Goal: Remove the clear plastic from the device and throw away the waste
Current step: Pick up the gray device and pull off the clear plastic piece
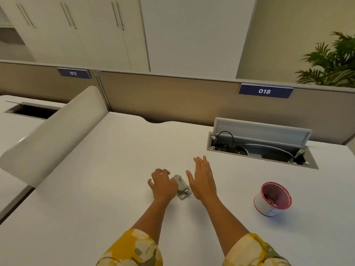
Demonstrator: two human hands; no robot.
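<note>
A small grey metal device (182, 187) lies flat on the white desk (107, 169), between my two hands. My left hand (163, 186) rests palm down at its left side, fingers spread and curled, touching or partly covering the device's left edge. My right hand (202, 179) hovers just right of the device, flat and open, fingers stretched forward, holding nothing. Clear plastic on the device is too faint to make out. A small white cup with a red rim (272, 198) stands to the right, with some scraps inside.
An open cable hatch (259, 146) with wires sits at the back right of the desk. A curved white divider (57, 131) rises on the left. A beige partition (172, 93) with the label 018 backs the desk.
</note>
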